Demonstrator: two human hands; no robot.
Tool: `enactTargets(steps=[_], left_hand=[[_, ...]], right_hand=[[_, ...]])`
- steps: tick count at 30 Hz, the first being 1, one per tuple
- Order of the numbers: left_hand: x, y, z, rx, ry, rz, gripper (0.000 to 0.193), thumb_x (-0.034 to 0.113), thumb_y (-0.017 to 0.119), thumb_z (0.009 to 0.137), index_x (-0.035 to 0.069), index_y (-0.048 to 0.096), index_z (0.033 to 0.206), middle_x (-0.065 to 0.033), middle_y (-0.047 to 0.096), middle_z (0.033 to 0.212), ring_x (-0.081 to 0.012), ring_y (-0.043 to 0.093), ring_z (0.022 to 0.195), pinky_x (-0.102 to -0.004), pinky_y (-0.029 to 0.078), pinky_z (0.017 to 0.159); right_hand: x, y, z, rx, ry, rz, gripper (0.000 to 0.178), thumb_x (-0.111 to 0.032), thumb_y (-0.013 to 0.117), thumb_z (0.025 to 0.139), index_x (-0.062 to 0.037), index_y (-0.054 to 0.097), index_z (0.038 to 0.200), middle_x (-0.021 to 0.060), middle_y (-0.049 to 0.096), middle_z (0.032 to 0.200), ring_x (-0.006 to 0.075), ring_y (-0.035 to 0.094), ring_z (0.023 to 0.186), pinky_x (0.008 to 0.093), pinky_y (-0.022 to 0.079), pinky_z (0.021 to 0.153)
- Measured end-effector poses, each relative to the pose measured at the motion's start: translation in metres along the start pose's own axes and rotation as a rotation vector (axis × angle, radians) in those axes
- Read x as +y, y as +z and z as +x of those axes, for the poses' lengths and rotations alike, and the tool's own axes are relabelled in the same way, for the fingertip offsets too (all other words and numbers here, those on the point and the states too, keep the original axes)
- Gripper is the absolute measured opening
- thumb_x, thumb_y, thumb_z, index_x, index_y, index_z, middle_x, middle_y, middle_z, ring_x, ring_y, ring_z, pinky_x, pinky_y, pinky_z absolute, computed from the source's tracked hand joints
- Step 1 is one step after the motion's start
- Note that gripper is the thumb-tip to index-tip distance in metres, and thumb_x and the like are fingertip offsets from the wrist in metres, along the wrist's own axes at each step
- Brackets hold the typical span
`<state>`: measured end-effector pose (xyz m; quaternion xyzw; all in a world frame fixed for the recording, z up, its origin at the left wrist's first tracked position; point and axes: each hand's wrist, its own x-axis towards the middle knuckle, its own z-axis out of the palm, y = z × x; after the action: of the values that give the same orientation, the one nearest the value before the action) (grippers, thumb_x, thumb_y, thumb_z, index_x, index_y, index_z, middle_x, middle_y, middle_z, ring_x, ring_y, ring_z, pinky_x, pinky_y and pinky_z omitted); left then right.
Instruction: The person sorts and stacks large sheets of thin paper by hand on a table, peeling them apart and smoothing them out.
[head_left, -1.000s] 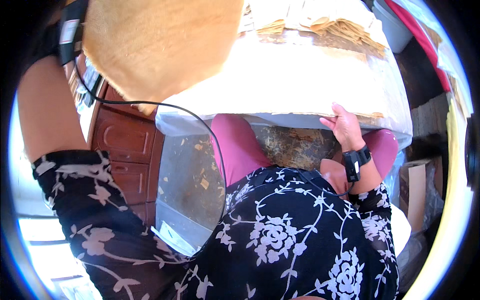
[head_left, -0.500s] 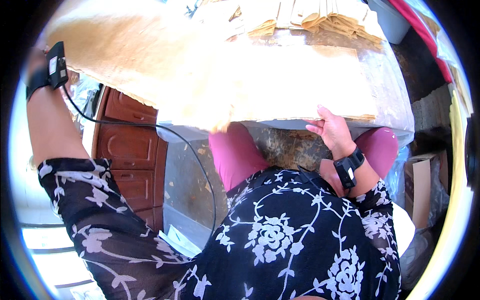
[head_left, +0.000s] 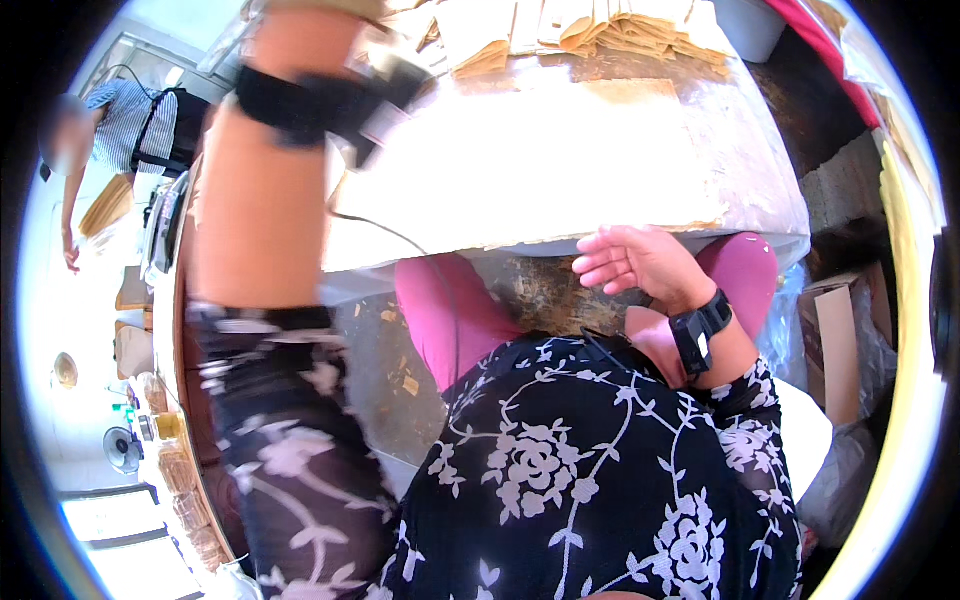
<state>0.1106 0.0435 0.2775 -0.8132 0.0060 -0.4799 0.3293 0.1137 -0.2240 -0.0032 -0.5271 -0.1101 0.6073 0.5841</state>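
A large flat pale-tan sheet (head_left: 520, 165), washed out by bright light and looking like paper, lies on the plastic-covered table (head_left: 765, 190) before me. My left hand (head_left: 310, 40) reaches over the table's far left at the top edge, smeared by motion. Its fingers do not show, so I cannot see what it holds. A black wristband with a small device (head_left: 320, 108) sits on that forearm. Just off the sheet's near edge, my right hand (head_left: 640, 265) is open and holds nothing, its fingers stretched to the left. It wears a similar band (head_left: 700, 330).
Several folded tan paper pieces (head_left: 610, 30) lie along the table's far side. At the left, another person in a striped shirt (head_left: 130, 120) stands near a tan paper bundle (head_left: 107, 205). A fan (head_left: 123, 450) is below. An open cardboard box (head_left: 840, 345) stands at right.
My left arm has swung from the far left to the right and upward. The broad sheet raised on the left no longer spans that side. My right hand has come off the sheet's edge and opened.
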Motion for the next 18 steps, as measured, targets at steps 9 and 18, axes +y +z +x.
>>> enactTargets(steps=[9, 18], left_hand=[[0.265, 0.015, -0.224, -0.615, -0.012, -0.826, 0.016, 0.021, 0.059, 0.086, 0.011, 0.062, 0.098, -0.0053, 0.066, 0.087, -0.0199, 0.067, 0.089, -0.0344, 0.055, 0.064], [0.164, 0.031, -0.281, -0.661, -0.12, -0.553, 0.025, 0.01, 0.063, 0.082, 0.01, 0.063, 0.107, -0.007, 0.069, 0.113, -0.0238, 0.064, 0.109, -0.039, 0.051, 0.087]], right_hand=[[0.005, -0.041, -0.009, 0.287, -0.669, 0.687, 0.065, -0.057, 0.036, 0.103, -0.0086, 0.043, 0.146, 0.0141, 0.058, 0.139, 0.0317, 0.06, 0.122, 0.0501, 0.053, 0.096], [0.011, -0.048, -0.002, 0.751, -0.697, 0.114, 0.043, -0.008, 0.06, 0.094, 0.0045, 0.05, 0.134, 0.0146, 0.067, 0.116, 0.0239, 0.071, 0.096, 0.0332, 0.064, 0.069]])
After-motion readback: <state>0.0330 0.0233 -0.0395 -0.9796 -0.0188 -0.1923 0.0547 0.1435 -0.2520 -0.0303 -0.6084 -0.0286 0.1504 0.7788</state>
